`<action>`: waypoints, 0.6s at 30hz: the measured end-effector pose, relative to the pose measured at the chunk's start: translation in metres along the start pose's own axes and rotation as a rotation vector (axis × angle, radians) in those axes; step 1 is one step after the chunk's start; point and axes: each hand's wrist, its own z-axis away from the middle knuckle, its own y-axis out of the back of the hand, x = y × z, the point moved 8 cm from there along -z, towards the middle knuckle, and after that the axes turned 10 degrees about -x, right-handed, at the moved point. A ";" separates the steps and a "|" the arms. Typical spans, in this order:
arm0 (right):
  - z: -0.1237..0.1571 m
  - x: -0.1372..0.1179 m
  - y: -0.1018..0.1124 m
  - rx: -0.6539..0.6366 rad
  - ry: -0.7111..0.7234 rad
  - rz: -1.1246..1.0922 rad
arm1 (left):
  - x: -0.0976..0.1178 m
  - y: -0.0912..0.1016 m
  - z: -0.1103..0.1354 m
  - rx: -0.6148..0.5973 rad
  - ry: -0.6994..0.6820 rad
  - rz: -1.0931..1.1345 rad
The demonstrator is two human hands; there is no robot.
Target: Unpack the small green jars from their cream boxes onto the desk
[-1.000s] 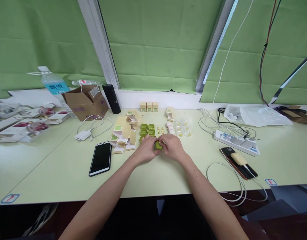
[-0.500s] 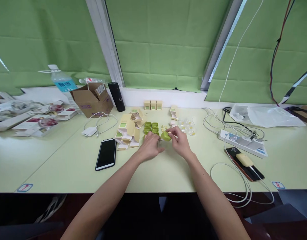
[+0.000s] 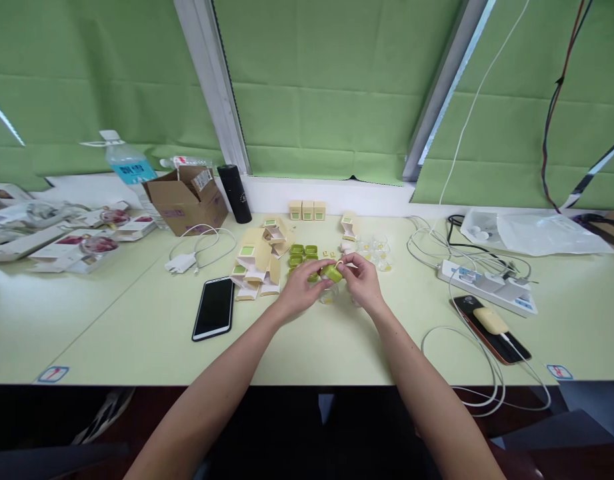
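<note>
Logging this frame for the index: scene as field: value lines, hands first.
left hand: holding small green piece
right hand: holding same piece
near hands: green containers, clear cups
left: opened cartons, white-edged phone
rear: three small boxes, black bottle
right: power strip, second phone under pale yellow item

Just below the frame's centre, the left hand (image 3: pixel 300 288) and right hand (image 3: pixel 363 281) hold a small green container (image 3: pixel 331 273).
</note>
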 end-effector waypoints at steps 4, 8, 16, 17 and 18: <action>0.004 -0.009 0.004 0.042 0.046 0.089 | -0.020 0.015 -0.003 0.224 0.002 0.263; 0.012 -0.026 -0.015 -0.163 0.156 0.762 | -0.041 0.040 0.000 0.497 -0.011 0.475; 0.019 -0.024 -0.036 -0.396 0.168 1.083 | -0.051 0.049 0.008 0.635 0.012 0.506; 0.018 -0.029 -0.027 -0.336 0.163 1.015 | -0.051 0.048 0.008 0.631 0.010 0.501; 0.017 -0.034 -0.016 -0.263 0.161 0.933 | -0.052 0.047 0.007 0.628 0.009 0.499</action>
